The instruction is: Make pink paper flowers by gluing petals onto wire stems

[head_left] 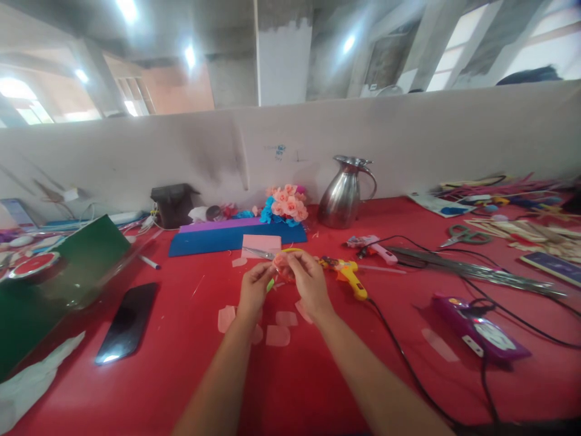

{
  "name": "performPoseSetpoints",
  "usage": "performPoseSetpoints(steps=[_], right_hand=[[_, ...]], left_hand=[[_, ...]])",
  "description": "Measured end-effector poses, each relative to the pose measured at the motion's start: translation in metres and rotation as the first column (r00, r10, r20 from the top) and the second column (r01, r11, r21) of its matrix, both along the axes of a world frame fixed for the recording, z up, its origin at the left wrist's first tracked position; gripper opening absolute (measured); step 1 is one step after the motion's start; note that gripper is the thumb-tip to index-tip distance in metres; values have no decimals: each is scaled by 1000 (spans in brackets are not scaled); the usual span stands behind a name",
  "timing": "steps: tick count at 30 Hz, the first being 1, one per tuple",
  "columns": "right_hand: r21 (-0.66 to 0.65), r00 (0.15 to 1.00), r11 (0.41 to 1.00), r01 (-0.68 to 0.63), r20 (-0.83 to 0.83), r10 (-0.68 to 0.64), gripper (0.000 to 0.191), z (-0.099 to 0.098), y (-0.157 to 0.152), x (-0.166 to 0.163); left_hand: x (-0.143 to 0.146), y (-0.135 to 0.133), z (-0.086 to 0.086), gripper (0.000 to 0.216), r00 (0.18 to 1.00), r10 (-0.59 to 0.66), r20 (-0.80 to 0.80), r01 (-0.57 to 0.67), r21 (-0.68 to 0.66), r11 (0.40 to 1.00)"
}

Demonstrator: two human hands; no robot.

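Observation:
Both my hands meet over the middle of the red table, pinching a small peach paper flower [280, 260] between them. My left hand [252, 292] grips its left lower side, and my right hand [312, 286] has its fingertips closed on the right side. Loose peach paper petals [278, 335] lie on the table below and around my wrists. Just behind the fingers are a pointed silver blade [259, 252] and a stack of peach paper [262, 243]. A yellow glue gun [350, 281] rests right of my right hand.
A bunch of peach and blue paper flowers [289, 207] sits by blue paper [236, 238]. Beyond stands a steel jug [344, 197]. Rightward lie a pink glue gun [384, 251], wires [476, 270], scissors [467, 235] and a purple power strip [481, 330] with cords. A phone [128, 322] lies left.

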State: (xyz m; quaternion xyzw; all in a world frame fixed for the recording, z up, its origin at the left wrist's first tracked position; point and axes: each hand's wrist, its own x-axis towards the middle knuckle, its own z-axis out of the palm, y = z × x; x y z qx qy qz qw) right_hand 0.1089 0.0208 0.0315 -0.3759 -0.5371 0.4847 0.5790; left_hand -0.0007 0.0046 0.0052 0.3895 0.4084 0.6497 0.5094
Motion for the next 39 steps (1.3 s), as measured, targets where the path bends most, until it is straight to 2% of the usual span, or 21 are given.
performPoseSetpoints(steps=[7, 13, 25, 35, 39], right_hand=[[33, 1000, 999, -24, -6, 25, 24, 0, -1, 3], [35, 996, 996, -88, -2, 88, 21, -4, -1, 3], [18, 995, 995, -96, 33, 96, 25, -5, -4, 1], [88, 997, 996, 19, 70, -26, 17, -6, -3, 1], [86, 998, 996, -12, 61, 6, 15, -7, -4, 2]], left_hand=[[0, -2, 4, 18, 1000, 23, 6, -23, -31, 999], [1, -4, 5, 19, 999, -15, 32, 15, -10, 1000], [-1, 1, -2, 23, 987, -22, 159, 28, -35, 999], [-2, 1, -6, 21, 992, -15, 121, 20, -42, 999], [-2, 1, -6, 22, 989, -31, 142, 37, -39, 999]])
